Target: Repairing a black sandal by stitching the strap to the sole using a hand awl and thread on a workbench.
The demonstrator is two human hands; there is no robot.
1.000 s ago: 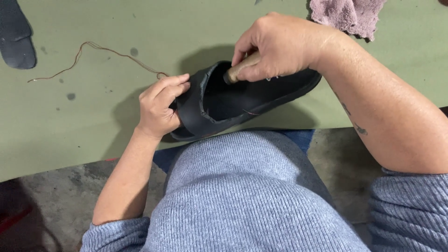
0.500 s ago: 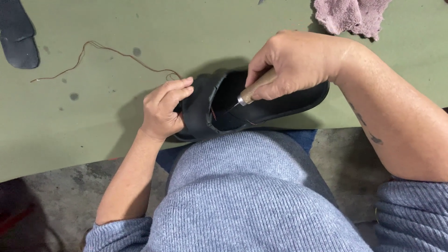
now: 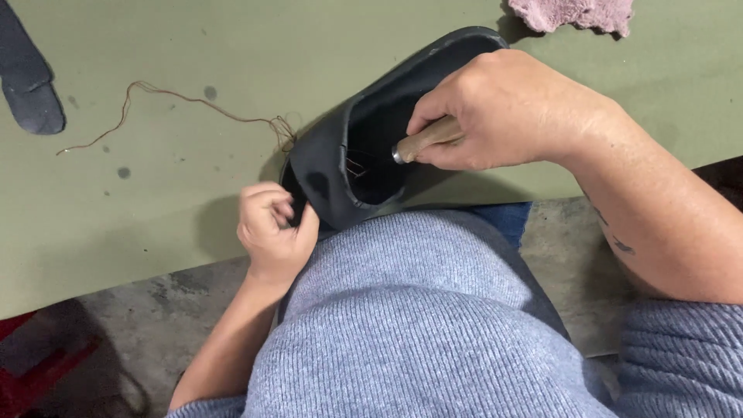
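A black shoe (image 3: 329, 166) rests at the near edge of the green table (image 3: 193, 147), tilted with its opening toward me. My left hand (image 3: 271, 228) pinches the shoe's toe end at the lower left. My right hand (image 3: 503, 112) grips a wooden-handled awl (image 3: 429, 138) whose metal tip points into the shoe's opening. A thin brown thread (image 3: 186, 104) trails from the shoe's edge across the table to the left.
A pink cloth (image 3: 573, 14) lies at the table's far right. A dark grey shoe piece (image 3: 27, 77) sits at the far left. Below the table edge are my grey ribbed sweater (image 3: 418, 333), a concrete floor and something red (image 3: 31, 364) at bottom left.
The shoe has been tipped up and turned so its opening faces me. My left hand slid down to its toe end. My right hand stayed inside the opening with the awl.
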